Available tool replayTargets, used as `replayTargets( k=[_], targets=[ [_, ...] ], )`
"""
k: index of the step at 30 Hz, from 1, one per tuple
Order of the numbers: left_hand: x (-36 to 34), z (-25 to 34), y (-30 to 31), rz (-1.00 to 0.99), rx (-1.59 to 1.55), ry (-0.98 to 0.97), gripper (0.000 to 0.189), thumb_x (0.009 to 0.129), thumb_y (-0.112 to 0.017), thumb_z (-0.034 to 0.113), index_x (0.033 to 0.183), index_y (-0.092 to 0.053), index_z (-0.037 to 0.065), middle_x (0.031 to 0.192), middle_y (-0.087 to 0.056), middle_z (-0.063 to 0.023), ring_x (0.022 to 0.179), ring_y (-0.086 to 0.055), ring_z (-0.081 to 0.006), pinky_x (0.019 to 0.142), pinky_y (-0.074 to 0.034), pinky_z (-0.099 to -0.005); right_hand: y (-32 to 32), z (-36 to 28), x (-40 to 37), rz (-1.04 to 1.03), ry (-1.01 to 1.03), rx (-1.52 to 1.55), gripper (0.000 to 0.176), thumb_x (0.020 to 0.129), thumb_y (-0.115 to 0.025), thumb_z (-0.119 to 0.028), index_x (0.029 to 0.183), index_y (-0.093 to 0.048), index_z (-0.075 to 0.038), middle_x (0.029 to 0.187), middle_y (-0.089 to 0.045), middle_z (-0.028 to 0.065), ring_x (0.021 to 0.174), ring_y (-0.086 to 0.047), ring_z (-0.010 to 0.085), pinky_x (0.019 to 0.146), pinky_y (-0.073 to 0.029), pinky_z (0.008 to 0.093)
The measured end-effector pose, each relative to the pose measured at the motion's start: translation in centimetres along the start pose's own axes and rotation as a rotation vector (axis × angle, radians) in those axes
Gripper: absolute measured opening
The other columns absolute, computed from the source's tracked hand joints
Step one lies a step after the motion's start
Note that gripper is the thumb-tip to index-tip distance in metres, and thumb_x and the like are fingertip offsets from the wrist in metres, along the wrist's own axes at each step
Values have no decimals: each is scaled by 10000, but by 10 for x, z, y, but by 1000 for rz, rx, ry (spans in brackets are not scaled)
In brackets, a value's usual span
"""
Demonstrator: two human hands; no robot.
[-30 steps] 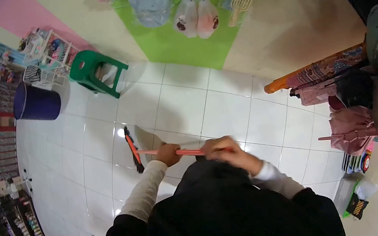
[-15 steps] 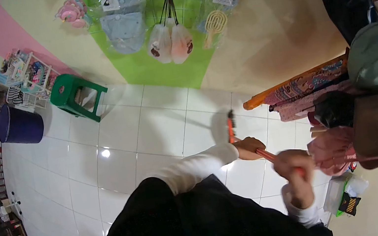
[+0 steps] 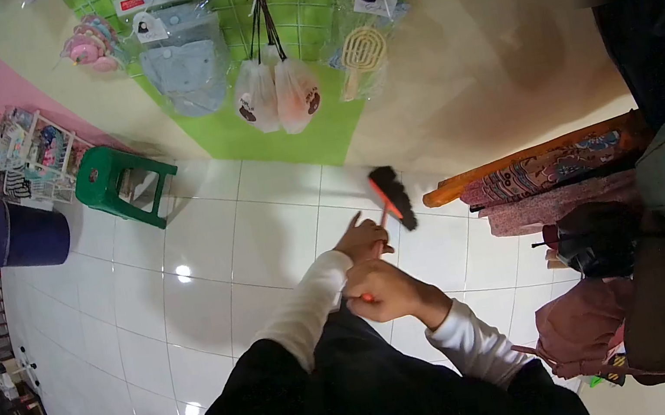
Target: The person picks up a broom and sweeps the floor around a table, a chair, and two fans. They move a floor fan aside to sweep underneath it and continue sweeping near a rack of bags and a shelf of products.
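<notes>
A broom with dark bristles and an orange-red head is on the white tile floor, close to the wall. Its thin handle runs back toward my body. My left hand is around the handle's lower part, with a finger or thumb sticking out. Just behind it, my right hand is closed in a fist round the handle near its end, where a bit of orange shows. Both hands are close together, in white sleeves. Most of the handle is hidden behind my hands.
To the right, a wooden rail bears patterned cloths, beside hanging bags. A green stool and a purple bucket stand at the left. Packaged goods hang on a green wall grid ahead.
My right hand has swung left and in beside my left hand, which has also shifted left and up. The broom head has turned, so its bristles now show broadly. The view has shifted slightly.
</notes>
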State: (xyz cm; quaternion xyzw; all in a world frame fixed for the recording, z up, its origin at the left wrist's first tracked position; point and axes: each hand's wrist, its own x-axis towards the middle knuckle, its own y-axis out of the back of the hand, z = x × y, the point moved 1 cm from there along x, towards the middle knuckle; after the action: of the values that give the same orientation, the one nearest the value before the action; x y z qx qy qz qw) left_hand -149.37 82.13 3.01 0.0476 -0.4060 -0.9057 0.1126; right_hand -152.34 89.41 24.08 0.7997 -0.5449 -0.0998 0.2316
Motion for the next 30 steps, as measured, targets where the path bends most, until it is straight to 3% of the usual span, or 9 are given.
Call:
replayTargets(
  k=[5,10,13,14,17,23,27,28,30],
  targets=[
    [-83,-23,33,242,15,183,269,761,-634,419,790,-581,157,872,-609,11,1007,-542,-181,1017,-211,-542,-31,-26,34,-165,137,53,223,667,-575,-101,522,-416,-43,572,-452,106,618,-484,291,595,-387,392],
    [-158,-42,47,463,-239,439,226,773,-673,213,730,-520,52,783,-559,-68,844,-554,-284,970,-334,-479,-60,-40,56,-320,182,195,222,665,-554,-94,521,-398,-32,562,-414,111,600,-469,281,579,-365,388],
    [-209,-43,48,528,-191,451,196,788,-646,129,709,-505,18,746,-534,-117,755,-532,-322,838,-423,-405,-74,-53,66,-377,202,294,227,674,-544,-80,529,-379,-20,566,-397,118,579,-443,276,565,-344,382],
    [-230,-52,31,579,-551,610,231,796,-635,146,678,-498,2,722,-519,-146,732,-521,-337,705,-425,-407,-78,-58,68,-387,208,344,232,678,-541,-76,533,-370,-16,567,-391,120,570,-432,274,560,-337,380],
    [-270,-17,59,415,-330,742,288,794,-640,181,635,-486,-3,665,-501,-156,675,-517,-339,620,-391,-447,-86,-62,78,-277,215,540,262,688,-550,-72,557,-333,-6,570,-356,109,550,-380,264,561,-325,359],
    [-301,-16,48,283,-241,903,261,763,-590,262,695,-616,11,717,-610,-223,716,-606,-383,648,-461,-441,-85,-32,74,-283,-136,729,194,734,-502,-121,629,-427,24,611,-407,50,579,-386,144,551,-319,281],
    [-251,13,64,503,-268,753,249,711,-623,234,640,-581,-2,638,-568,-223,658,-573,-400,602,-447,-467,-33,-63,59,93,-183,617,275,660,-502,-223,543,-436,16,546,-408,56,508,-355,154,480,-260,303],
    [-233,25,74,601,-257,649,303,728,-632,273,611,-543,8,609,-538,-205,630,-550,-387,594,-433,-451,-21,-74,61,215,63,669,306,665,-495,-244,490,-381,-20,480,-380,49,466,-350,165,469,-259,297],
    [-200,55,103,731,-277,473,346,733,-648,299,580,-494,29,576,-499,-174,611,-525,-369,595,-419,-427,17,-120,68,121,146,682,309,684,-467,-202,443,-308,-91,420,-352,38,400,-343,160,426,-269,299]
  ],
)
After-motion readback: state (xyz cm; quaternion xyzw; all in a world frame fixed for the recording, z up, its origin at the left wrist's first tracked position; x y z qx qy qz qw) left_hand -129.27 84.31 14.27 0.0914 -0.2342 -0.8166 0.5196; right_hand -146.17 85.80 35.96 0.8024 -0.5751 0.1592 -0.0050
